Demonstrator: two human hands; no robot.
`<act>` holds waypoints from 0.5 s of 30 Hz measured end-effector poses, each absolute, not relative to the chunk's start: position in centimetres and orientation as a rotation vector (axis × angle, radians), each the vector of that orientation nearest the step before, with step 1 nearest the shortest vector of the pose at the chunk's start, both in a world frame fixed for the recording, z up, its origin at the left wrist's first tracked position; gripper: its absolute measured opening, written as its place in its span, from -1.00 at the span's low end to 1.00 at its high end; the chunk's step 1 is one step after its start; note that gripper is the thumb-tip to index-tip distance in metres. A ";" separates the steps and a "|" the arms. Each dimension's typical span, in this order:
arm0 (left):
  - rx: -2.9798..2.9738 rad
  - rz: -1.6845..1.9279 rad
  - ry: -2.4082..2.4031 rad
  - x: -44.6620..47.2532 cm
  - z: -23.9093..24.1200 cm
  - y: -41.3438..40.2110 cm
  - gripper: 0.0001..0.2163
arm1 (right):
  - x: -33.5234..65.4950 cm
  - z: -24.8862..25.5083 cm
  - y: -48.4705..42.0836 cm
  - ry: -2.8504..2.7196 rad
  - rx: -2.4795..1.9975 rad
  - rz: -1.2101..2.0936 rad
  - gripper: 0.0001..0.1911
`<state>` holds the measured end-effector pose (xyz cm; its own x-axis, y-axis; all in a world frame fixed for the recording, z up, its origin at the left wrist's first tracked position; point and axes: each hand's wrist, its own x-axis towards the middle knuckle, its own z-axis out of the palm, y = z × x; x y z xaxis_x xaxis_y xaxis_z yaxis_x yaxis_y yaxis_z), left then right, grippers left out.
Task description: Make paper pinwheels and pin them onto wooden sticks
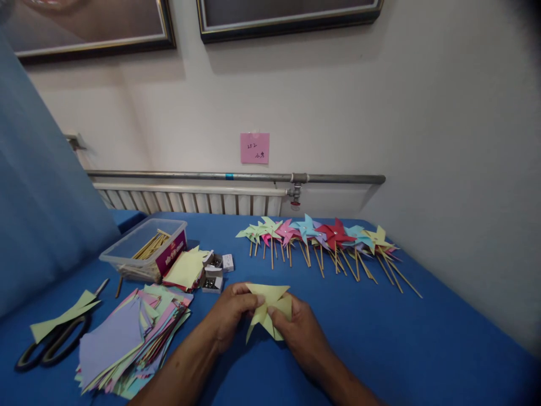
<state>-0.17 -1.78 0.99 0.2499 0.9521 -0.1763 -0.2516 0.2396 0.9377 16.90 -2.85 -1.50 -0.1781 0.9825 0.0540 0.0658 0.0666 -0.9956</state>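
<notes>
1. The left hand [234, 309] is nearly closed, thumb and curled fingers pinching the left side of a pale yellow paper [273, 291] whose slit points splay outward.
2. The right hand [306, 332] grips the same paper from the right, thumb pressed near its centre, the other fingers mostly hidden behind. The paper is raised between both hands, over the near-middle part of the blue table [380, 344].
3. At far left, a blue curtain [34, 169] hangs beside the table. Below it lie dark-handled scissors [54, 340], with a folded pale green strip [63, 317] resting across them.
4. Next comes a loose, fanned pile of coloured paper [112, 341], a lilac sheet on top.
5. Behind that pile stands a clear plastic tub [114, 259] containing thin wooden sticks [152, 245].
6. Just right of the tub is a smaller stack of sheets [186, 269], pale yellow uppermost, and beside it small open boxes [212, 282] of shiny metal bits too small to identify.
7. Along the table's back right, finished pinwheels [336, 233] in green, pink, blue, red and yellow overlap in a row, their sticks pointing toward the person.
</notes>
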 end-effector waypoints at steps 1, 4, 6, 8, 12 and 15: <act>0.943 1.039 0.928 -0.2 1.2 -1.8 -0.76 | 16.9 -1.5 -2.8 -1.413 -1.128 1.261 -0.70; 1.001 1.064 0.942 -0.2 1.7 -1.9 -0.72 | 17.1 -1.7 -2.6 -1.396 -1.156 1.255 -0.71; 1.084 1.027 0.981 -0.1 1.9 -1.9 -0.72 | 17.2 -1.6 -2.6 -1.422 -1.159 1.251 -0.70; 1.157 0.994 1.027 -0.1 1.9 -1.9 -0.74 | 17.2 -1.4 -2.7 -1.472 -1.156 1.237 -0.70; 1.239 0.958 1.097 -0.4 1.5 -1.8 -0.82 | 17.3 -1.0 -2.8 -1.530 -1.137 1.229 -0.69; 1.263 0.932 1.113 -0.6 1.3 -1.8 -0.87 | 17.3 -0.7 -2.9 -1.533 -1.104 1.263 -0.67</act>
